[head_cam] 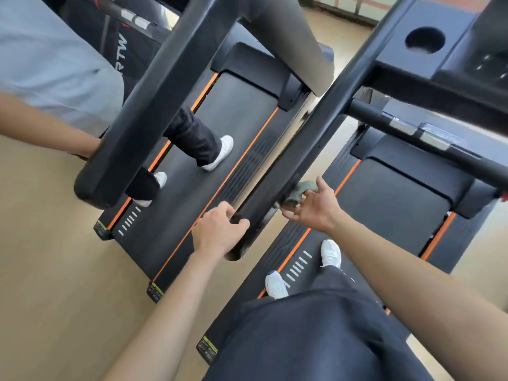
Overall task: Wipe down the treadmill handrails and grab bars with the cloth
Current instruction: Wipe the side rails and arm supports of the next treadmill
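Looking down from my head camera, I stand on a treadmill deck, white shoes near its rear edge. A long black handrail runs diagonally from the console down towards me. My left hand is clenched around the rail's near end, fingers curled over the top. My right hand is released, fingers straight and splayed, the fingertips meeting a crumpled grey-green cloth. The cloth sits against the rail's inner side, close to the near end (just beyond my left hand). A black grab bar with silver patches crosses above the deck's front edge, below a console with a round cup holder. On the neighbouring treadmill to my left stands another person in a pale shirt.
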A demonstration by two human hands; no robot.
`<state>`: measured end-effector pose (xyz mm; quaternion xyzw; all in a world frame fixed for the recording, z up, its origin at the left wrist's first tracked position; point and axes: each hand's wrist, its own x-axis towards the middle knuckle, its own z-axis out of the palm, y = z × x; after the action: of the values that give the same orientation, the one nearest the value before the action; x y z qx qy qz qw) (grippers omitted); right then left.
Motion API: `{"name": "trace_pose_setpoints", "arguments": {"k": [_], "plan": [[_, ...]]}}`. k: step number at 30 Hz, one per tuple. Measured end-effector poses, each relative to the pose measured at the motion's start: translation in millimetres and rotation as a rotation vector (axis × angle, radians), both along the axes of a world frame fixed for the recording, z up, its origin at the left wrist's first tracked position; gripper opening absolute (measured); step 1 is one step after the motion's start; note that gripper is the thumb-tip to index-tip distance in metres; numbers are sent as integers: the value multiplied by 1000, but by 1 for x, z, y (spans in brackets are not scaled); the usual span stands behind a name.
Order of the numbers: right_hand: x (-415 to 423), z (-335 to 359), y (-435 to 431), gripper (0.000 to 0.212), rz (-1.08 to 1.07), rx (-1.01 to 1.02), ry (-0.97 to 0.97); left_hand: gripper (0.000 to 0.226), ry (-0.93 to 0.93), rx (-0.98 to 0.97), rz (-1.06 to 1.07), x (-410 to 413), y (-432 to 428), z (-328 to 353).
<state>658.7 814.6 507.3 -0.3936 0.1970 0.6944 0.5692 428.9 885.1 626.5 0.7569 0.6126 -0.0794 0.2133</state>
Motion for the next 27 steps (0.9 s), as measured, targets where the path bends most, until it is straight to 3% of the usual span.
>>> {"name": "trace_pose_setpoints", "arguments": {"k": [6, 13, 18, 27], "plan": [[25, -1, 3, 73, 49, 9, -21, 48, -100, -42, -28, 61, 10, -8], [16, 0, -2, 75, 254, -30, 62, 68, -170, -91, 24, 114, 18, -26], [39, 4, 4, 83, 272, -26, 92, 67, -114, -59, 53, 119, 14, -24], [127, 14, 34, 80, 236, 13, -53, 65, -118, -35, 127, 123, 9, -22]]}}
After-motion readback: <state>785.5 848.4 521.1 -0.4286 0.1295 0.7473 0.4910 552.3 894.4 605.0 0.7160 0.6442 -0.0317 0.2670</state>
